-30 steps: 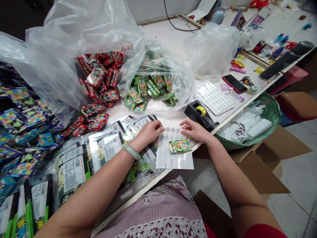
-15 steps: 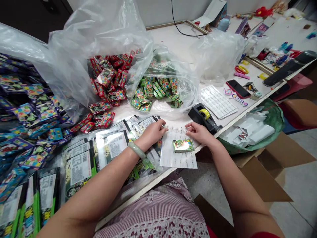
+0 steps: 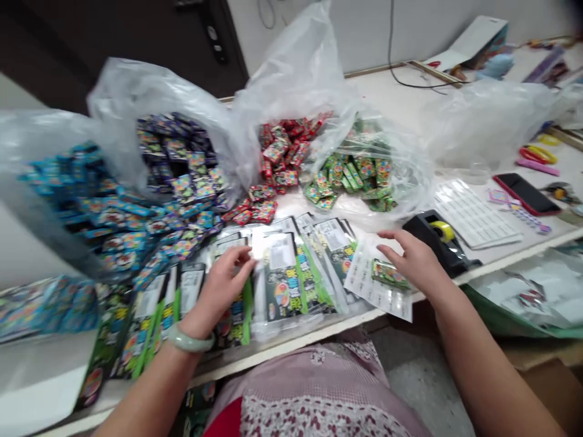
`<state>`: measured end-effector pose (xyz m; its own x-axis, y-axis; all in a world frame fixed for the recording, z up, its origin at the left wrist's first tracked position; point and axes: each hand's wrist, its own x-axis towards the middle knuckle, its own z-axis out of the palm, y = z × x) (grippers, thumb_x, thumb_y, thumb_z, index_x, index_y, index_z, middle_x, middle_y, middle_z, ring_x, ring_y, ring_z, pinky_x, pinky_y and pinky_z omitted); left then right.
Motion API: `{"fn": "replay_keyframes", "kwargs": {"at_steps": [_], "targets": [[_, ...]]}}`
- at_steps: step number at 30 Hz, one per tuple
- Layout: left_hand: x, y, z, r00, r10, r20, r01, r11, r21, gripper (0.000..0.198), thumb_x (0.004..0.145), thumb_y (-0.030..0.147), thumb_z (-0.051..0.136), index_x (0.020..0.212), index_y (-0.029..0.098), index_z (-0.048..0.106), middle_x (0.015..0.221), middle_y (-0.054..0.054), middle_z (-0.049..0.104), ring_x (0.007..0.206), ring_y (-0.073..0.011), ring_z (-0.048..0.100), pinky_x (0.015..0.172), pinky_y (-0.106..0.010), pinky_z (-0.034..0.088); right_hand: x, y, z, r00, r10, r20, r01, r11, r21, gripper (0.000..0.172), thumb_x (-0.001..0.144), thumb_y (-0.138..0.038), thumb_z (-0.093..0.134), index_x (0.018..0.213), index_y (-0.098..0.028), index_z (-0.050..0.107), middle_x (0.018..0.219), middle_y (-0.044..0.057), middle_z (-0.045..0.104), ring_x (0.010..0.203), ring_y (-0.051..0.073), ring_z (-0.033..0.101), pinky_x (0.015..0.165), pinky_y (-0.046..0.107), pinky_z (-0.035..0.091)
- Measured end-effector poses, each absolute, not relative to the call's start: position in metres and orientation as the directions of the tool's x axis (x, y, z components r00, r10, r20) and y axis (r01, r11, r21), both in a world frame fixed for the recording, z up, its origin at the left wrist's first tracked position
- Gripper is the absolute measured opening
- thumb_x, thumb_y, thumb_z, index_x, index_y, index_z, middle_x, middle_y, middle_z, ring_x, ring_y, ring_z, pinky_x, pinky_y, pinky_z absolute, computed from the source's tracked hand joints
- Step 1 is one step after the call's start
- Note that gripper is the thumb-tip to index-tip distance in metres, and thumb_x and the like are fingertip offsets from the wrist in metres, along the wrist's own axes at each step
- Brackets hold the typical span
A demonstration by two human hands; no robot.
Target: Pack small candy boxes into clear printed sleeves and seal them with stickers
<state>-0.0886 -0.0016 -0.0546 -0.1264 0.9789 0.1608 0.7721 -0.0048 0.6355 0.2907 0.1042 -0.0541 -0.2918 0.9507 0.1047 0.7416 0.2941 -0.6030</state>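
My left hand (image 3: pixel 226 284), a pale green bangle at its wrist, hovers over clear plastic packets (image 3: pixel 281 276) with black and green printed cards. Its fingers are bent, with a gap between thumb and fingertips, and nothing shows in them. My right hand (image 3: pixel 416 258) is held with thumb and fingers apart above a white sheet of small round stickers (image 3: pixel 364 276). A small green printed box (image 3: pixel 389 274) lies on that sheet, partly behind the right hand. Just right of this hand stands a black tape dispenser (image 3: pixel 435 243) with yellow tape.
Clear bags hold red boxes (image 3: pixel 285 149), green boxes (image 3: pixel 355 173), purple boxes (image 3: pixel 191 164) and blue boxes (image 3: pixel 91 194). More sticker sheets (image 3: pixel 478 215), a phone (image 3: pixel 526 194) and scissors (image 3: pixel 540 154) lie to the right. A green-lined waste bag (image 3: pixel 514 315) hangs below the table edge.
My left hand has left the sticker sheet and moved left over the packets, its fingers parting. My right hand stays by the sheet. The view has swung left, bringing the blue boxes into sight.
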Motion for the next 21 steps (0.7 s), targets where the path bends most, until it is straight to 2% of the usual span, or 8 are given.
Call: {"fn": "replay_keyframes", "kwargs": {"at_steps": [2, 5, 8, 10, 11, 14, 17, 21], "targets": [[-0.093, -0.026, -0.057, -0.065, 0.976, 0.206, 0.832, -0.061, 0.552, 0.023, 0.089, 0.032, 0.057, 0.109, 0.021, 0.058, 0.108, -0.009, 0.062, 0.104, -0.0247, 0.057, 0.094, -0.042, 0.046, 0.24, 0.111, -0.047, -0.476, 0.872, 0.116, 0.613, 0.423, -0.667, 0.022, 0.09, -0.032, 0.055, 0.107, -0.022, 0.064, 0.111, 0.009, 0.069, 0.098, 0.026, 0.064, 0.087, 0.04, 0.05], [-0.087, -0.048, -0.063, -0.002, 0.988, 0.153, 0.893, -0.067, 0.445, 0.048, 0.082, 0.04, 0.068, 0.122, 0.018, 0.054, 0.13, -0.015, 0.053, 0.127, -0.0321, 0.045, 0.108, -0.051, 0.036, 0.15, 0.121, -0.042, -0.76, 0.646, 0.073, 0.482, 0.635, -0.604, 0.024, 0.091, -0.028, 0.057, 0.113, -0.021, 0.063, 0.119, 0.008, 0.066, 0.112, 0.023, 0.059, 0.097, 0.038, 0.045], [-0.08, -0.058, -0.069, -0.019, 0.999, 0.049, 0.926, -0.001, 0.378, 0.067, 0.074, 0.045, 0.076, 0.13, 0.019, 0.049, 0.146, -0.017, 0.04, 0.139, -0.0377, 0.031, 0.114, -0.059, 0.024, 0.076, 0.125, -0.044, -0.852, 0.522, -0.051, 0.482, 0.741, -0.467, 0.052, 0.077, -0.029, 0.075, 0.123, -0.013, 0.058, 0.126, 0.016, 0.061, 0.118, 0.028, 0.056, 0.099, 0.038, 0.043], [-0.078, -0.062, -0.072, -0.036, 0.999, 0.003, 0.927, 0.032, 0.375, 0.067, 0.075, 0.043, 0.075, 0.132, 0.02, 0.048, 0.15, -0.017, 0.036, 0.142, -0.0375, 0.027, 0.115, -0.061, 0.021, 0.049, 0.123, -0.048, -0.85, 0.518, -0.097, 0.508, 0.759, -0.407, 0.066, 0.064, -0.028, 0.086, 0.121, -0.007, 0.059, 0.123, 0.022, 0.06, 0.115, 0.034, 0.056, 0.097, 0.04, 0.044], [-0.078, -0.063, -0.073, -0.041, 0.999, -0.005, 0.923, 0.04, 0.383, 0.066, 0.077, 0.043, 0.074, 0.133, 0.02, 0.047, 0.151, -0.017, 0.035, 0.143, -0.0369, 0.025, 0.115, -0.061, 0.02, 0.041, 0.121, -0.049, -0.845, 0.523, -0.115, 0.524, 0.764, -0.376, 0.067, 0.06, -0.027, 0.087, 0.118, -0.005, 0.061, 0.12, 0.024, 0.06, 0.113, 0.035, 0.056, 0.095, 0.041, 0.045], [-0.077, -0.066, -0.074, -0.042, 0.999, -0.006, 0.906, 0.041, 0.421, 0.062, 0.08, 0.041, 0.071, 0.133, 0.02, 0.048, 0.153, -0.017, 0.034, 0.145, -0.0356, 0.022, 0.116, -0.061, 0.018, 0.035, 0.114, -0.053, -0.82, 0.553, -0.148, 0.569, 0.764, -0.304, 0.06, 0.064, -0.027, 0.085, 0.114, -0.004, 0.062, 0.113, 0.024, 0.061, 0.11, 0.036, 0.056, 0.095, 0.043, 0.043], [-0.076, -0.066, -0.074, -0.03, 0.999, -0.028, 0.889, 0.039, 0.457, 0.061, 0.081, 0.041, 0.069, 0.134, 0.02, 0.048, 0.153, -0.016, 0.034, 0.146, -0.0348, 0.02, 0.117, -0.06, 0.016, 0.038, 0.113, -0.054, -0.788, 0.597, -0.149, 0.613, 0.742, -0.269, 0.063, 0.064, -0.031, 0.085, 0.117, -0.006, 0.06, 0.117, 0.023, 0.059, 0.114, 0.036, 0.053, 0.097, 0.043, 0.041], [-0.075, -0.064, -0.075, -0.034, 0.999, -0.041, 0.853, 0.05, 0.52, 0.074, 0.078, 0.048, 0.07, 0.14, 0.018, 0.043, 0.155, -0.019, 0.029, 0.146, -0.0386, 0.015, 0.117, -0.062, 0.011, 0.053, 0.115, -0.051, -0.779, 0.616, -0.117, 0.619, 0.729, -0.292, 0.067, 0.064, -0.036, 0.084, 0.12, -0.01, 0.059, 0.124, 0.024, 0.055, 0.12, 0.038, 0.049, 0.098, 0.043, 0.041]]}}
